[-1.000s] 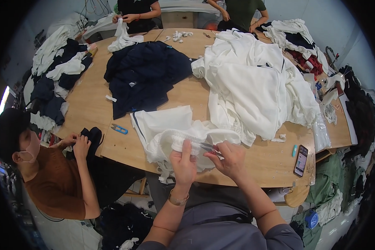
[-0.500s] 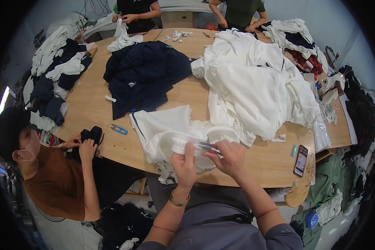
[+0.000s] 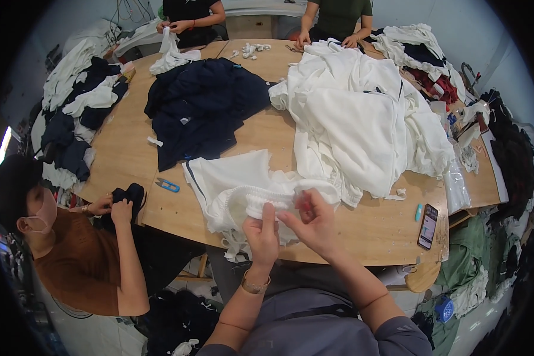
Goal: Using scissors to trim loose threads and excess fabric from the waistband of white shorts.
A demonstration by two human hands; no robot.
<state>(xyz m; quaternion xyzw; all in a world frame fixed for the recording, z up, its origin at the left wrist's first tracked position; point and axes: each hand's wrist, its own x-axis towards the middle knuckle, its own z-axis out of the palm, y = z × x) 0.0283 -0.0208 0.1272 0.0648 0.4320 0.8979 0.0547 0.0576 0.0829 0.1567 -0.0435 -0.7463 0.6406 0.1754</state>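
Note:
A white garment (image 3: 228, 165) with a gathered elastic waistband lies at the table's near edge, a dark stripe down its left side. My left hand (image 3: 263, 237) is closed on the waistband, thumb on top, holding it up. Just to the right is my right hand (image 3: 314, 225), its thumb stretched toward the band and its other fingers curled and smeared by motion. The snips seen in it earlier do not show; whether they are inside the palm I cannot tell.
Navy garments (image 3: 204, 107) and a large white heap (image 3: 350, 113) lie beyond. Blue snips (image 3: 167, 185) are at left, a phone (image 3: 428, 228) and a small turquoise object (image 3: 419, 212) at right. A co-worker (image 3: 71, 249) sits close on my left; two more people stand across the table (image 3: 255, 133).
My right hand has turned and shifted slightly left, its fingers lifting off the band; the snips' blades no longer show. My left hand keeps its hold. The far-right person's hands have moved.

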